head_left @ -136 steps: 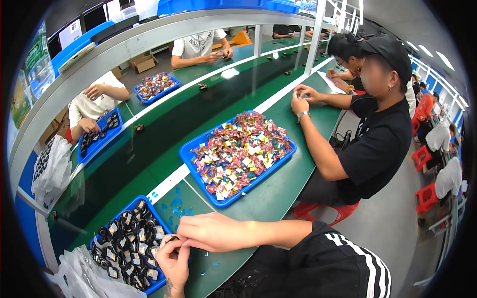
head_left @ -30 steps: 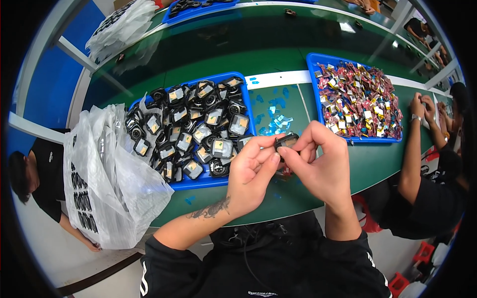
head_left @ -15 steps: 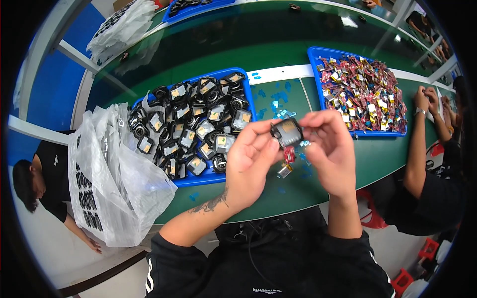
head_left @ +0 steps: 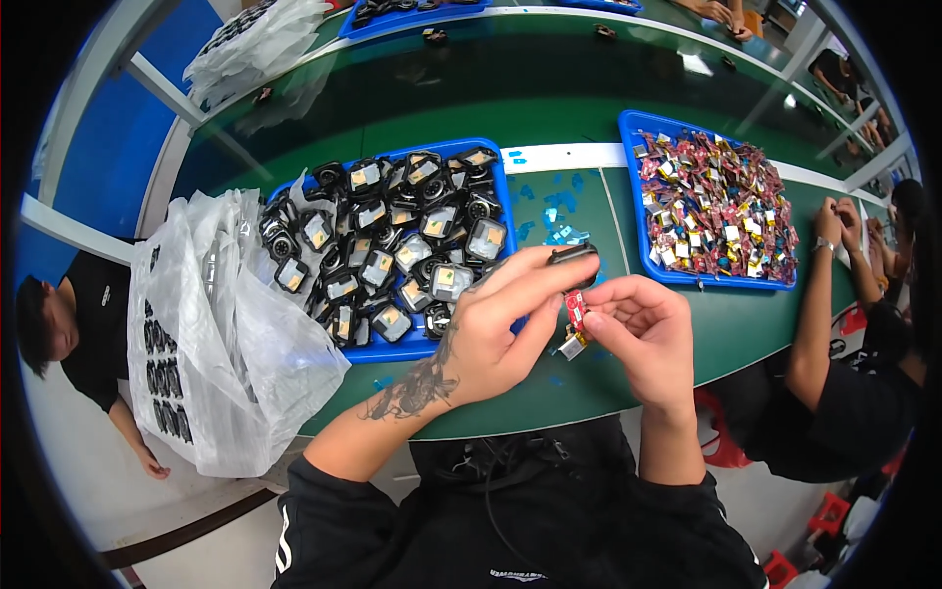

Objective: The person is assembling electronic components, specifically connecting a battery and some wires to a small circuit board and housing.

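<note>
My left hand point(head_left: 500, 324) is closed around a black watch-like housing point(head_left: 573, 256), now turned edge-on so its face is hidden. In a pinch between thumb and fingers, my right hand point(head_left: 643, 329) has a small red circuit board point(head_left: 576, 307) just below the housing. A silver battery point(head_left: 572, 347) with a yellow end hangs from that board. Whether the board is still wired to the housing cannot be made out. To the left, a blue tray point(head_left: 424, 351) is heaped with similar black housings point(head_left: 451, 282). Small blue film pieces point(head_left: 564, 236) lie on the table beyond my hands.
A blue tray point(head_left: 708, 281) at the right is piled with red boards and batteries point(head_left: 714, 211). Crumpled clear plastic bags point(head_left: 235, 393) hold black parts at the left table edge. Co-workers sit at the left point(head_left: 93, 334) and right point(head_left: 834, 393). A white strip point(head_left: 579, 157) crosses the green table point(head_left: 471, 417).
The housing has tipped from face-up to edge-on in my left hand. My right hand has come down from beside the housing and closed on the red circuit board.
</note>
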`<state>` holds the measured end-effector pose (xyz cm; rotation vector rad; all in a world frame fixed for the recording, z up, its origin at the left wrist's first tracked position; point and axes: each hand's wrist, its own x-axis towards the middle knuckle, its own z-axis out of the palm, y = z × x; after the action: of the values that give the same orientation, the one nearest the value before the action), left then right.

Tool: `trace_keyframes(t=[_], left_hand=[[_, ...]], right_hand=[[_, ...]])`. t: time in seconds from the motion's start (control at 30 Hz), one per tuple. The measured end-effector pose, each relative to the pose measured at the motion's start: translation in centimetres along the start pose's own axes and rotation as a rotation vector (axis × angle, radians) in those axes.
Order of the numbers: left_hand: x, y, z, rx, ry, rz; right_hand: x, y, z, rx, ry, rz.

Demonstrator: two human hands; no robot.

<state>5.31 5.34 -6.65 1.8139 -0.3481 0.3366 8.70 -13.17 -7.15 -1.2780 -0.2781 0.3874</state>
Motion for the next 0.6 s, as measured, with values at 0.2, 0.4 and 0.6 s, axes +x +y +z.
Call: trace_keyframes(t=[0.2, 0.4, 0.6], left_hand=[[0.0, -0.7, -0.1, 0.248, -0.043, 0.276], [0.0, -1.2, 0.5, 0.29, -0.005, 0.28], [-0.4, -0.2, 0.7, -0.213, -0.14, -0.385]], right_hand=[[-0.2, -1.3, -0.7, -0.105, -0.037, -0.038], [-0.1, -1.0, -0.8, -0.112, -0.055, -0.066], [-0.8, -0.4, -0.6, -0.385, -0.004, -0.19]])
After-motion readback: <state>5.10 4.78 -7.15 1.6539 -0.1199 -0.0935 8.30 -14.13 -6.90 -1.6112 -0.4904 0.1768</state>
